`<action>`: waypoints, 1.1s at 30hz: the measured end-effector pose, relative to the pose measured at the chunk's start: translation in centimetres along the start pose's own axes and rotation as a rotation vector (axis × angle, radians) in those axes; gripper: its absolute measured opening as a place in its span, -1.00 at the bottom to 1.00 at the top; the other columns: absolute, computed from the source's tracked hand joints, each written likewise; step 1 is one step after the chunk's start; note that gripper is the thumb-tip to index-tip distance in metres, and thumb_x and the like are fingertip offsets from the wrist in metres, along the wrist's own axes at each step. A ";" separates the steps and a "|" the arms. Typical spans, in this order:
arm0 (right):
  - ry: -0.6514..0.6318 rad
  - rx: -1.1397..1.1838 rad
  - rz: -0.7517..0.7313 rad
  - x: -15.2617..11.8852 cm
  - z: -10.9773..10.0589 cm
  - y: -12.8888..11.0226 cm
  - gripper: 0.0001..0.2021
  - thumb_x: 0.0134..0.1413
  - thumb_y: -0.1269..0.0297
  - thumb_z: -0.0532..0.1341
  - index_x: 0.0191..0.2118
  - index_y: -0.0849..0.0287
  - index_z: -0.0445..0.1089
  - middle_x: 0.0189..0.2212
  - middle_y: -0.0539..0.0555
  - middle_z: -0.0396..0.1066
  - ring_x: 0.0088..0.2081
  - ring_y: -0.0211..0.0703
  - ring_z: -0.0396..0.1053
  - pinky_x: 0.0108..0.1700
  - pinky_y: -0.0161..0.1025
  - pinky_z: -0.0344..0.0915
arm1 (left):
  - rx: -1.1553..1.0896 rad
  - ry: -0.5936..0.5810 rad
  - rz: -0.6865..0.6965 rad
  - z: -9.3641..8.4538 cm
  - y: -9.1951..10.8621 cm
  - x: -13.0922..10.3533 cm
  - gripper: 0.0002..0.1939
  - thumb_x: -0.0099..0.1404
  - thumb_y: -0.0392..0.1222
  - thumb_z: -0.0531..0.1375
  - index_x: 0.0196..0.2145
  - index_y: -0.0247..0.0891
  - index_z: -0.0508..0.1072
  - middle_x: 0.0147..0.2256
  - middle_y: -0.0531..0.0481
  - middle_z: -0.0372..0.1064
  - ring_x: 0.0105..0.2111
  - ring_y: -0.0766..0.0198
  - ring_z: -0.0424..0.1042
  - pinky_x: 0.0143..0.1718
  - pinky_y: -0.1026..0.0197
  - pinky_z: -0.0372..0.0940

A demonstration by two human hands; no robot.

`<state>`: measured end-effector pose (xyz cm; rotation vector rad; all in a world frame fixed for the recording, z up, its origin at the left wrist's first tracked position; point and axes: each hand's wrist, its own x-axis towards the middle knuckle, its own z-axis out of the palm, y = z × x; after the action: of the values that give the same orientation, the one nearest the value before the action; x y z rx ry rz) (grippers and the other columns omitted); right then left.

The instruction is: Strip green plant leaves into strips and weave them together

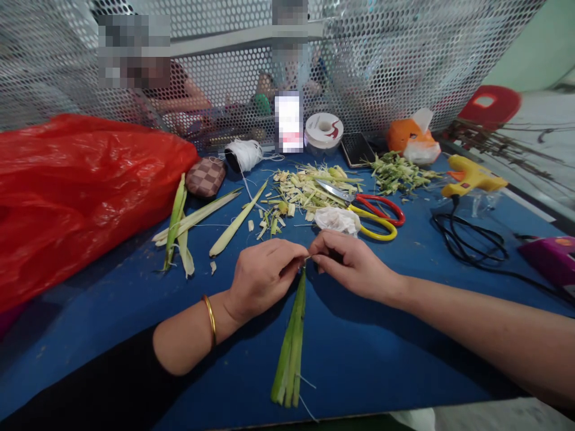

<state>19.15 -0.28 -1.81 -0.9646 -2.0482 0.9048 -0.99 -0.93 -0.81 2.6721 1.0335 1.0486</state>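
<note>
A bundle of long green leaf strips point(291, 347) lies on the blue table, its cut, wider end toward me and its narrow tip pointing away. My left hand point(269, 269) is closed in a pinch at that narrow tip. Just to the right, my right hand point(350, 260) pinches a thin pale strand point(308, 258) that runs between the fingertips of both hands. Loose white thread ends point(307, 381) stick out near the wide end of the bundle. Right behind my right hand sits a crumpled white wad point(336, 220), apart from the fingers.
Scissors point(377, 215) with red and yellow handles lie on leaf scraps point(296, 190). Loose leaves point(238, 224) and a red plastic bag point(90, 197) are left. Behind stand white thread point(247, 154), a ribbon spool point(323, 133) and a lit phone point(288, 123). A yellow glue gun point(476, 176) trails its cord right.
</note>
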 end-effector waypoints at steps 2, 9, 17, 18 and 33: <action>0.006 0.049 0.008 -0.1 0.0 0.0 -0.87 0.11 0.51 0.12 -0.23 0.20 0.34 -0.41 0.00 0.29 -0.40 -0.26 0.27 -0.35 -0.30 0.24 | -0.007 0.005 -0.018 -0.1 0.0 0.0 -0.91 0.25 -0.37 0.17 -0.31 -0.25 0.45 -0.37 0.03 0.52 -0.37 0.32 0.48 -0.31 0.30 0.31; -0.035 0.002 -0.048 0.2 -0.1 0.2 -0.90 0.16 0.41 0.18 -0.39 0.20 0.38 -0.44 0.00 0.26 -0.41 -0.27 0.28 -0.38 -0.32 0.23 | -0.067 -0.004 -0.024 0.0 0.0 0.1 -0.91 0.24 -0.38 0.19 -0.32 -0.25 0.46 -0.37 0.04 0.52 -0.38 0.33 0.48 -0.32 0.31 0.31; -0.033 -0.017 -0.102 0.0 -0.4 0.1 -0.84 0.17 0.51 0.13 -0.41 0.19 0.30 -0.48 -0.02 0.24 -0.41 -0.28 0.25 -0.34 -0.32 0.21 | -0.095 -0.071 -0.026 -0.2 -0.7 -0.1 -0.87 0.29 -0.33 0.16 -0.30 -0.21 0.52 -0.34 0.02 0.52 -0.35 0.32 0.48 -0.30 0.28 0.33; -0.041 -0.014 -0.099 0.0 -0.4 0.2 -0.84 0.17 0.52 0.13 -0.42 0.19 0.30 -0.47 -0.02 0.24 -0.42 -0.28 0.25 -0.34 -0.32 0.21 | -0.106 -0.080 -0.037 -0.2 -0.8 -0.1 -0.87 0.29 -0.32 0.15 -0.31 -0.21 0.52 -0.35 0.02 0.52 -0.35 0.32 0.48 -0.31 0.28 0.33; -0.211 -0.033 -0.215 -0.1 -1.7 -0.1 -0.83 0.19 0.53 0.09 -0.39 0.19 0.31 -0.39 0.05 0.26 -0.33 -0.23 0.27 -0.27 -0.28 0.24 | -0.117 -0.200 -0.332 -0.5 -1.1 0.4 -0.85 0.32 -0.21 0.12 -0.40 -0.24 0.43 -0.40 0.03 0.45 -0.37 0.28 0.40 -0.34 0.22 0.24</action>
<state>20.52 0.08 -0.91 -0.6716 -2.2996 0.8903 -1.69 0.06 -0.50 2.3460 1.2720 0.7369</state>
